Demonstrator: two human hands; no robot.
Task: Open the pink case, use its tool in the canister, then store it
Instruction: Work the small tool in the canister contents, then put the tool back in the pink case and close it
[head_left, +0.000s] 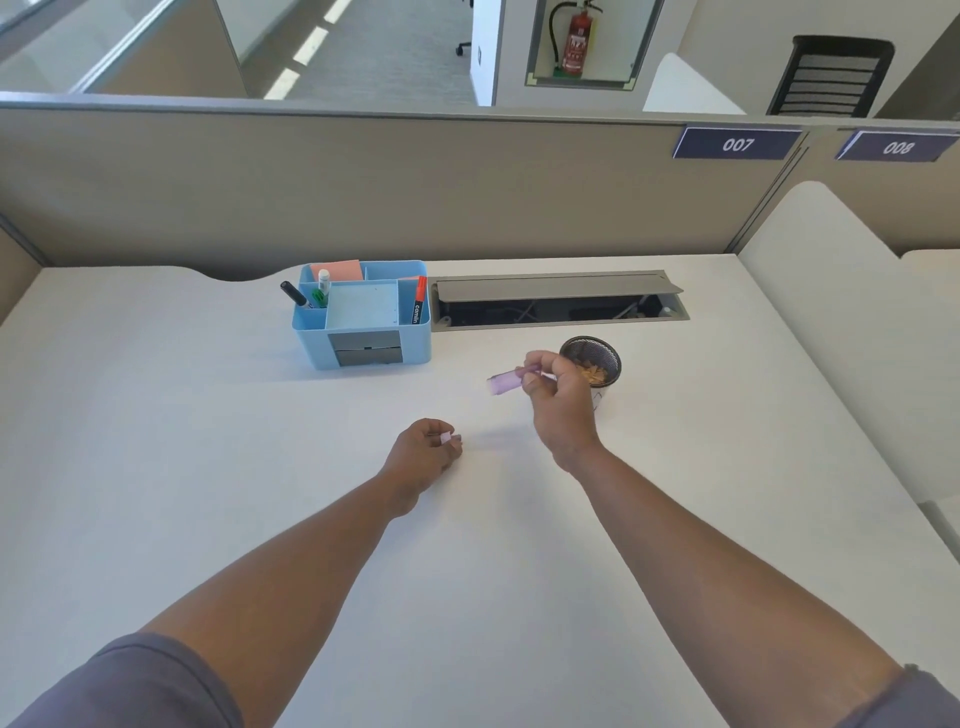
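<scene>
My right hand (553, 402) is raised just in front of a black mesh canister (597, 358) and grips a pink cylindrical case (506, 380) that points left, blurred. Light brown shavings lie inside the canister. My left hand (426, 452) rests on the white desk (208, 441) with its fingers closed around a small pink piece (447, 438), which looks like the case's cap. Most of that piece is hidden by the fingers. The two hands are apart, the left one nearer to me.
A blue desk organizer (363, 317) with markers, sticky notes and a small drawer stands at the back, left of the canister. An open cable tray (561, 301) is sunk into the desk behind the canister. A beige partition wall (363, 182) closes off the far edge.
</scene>
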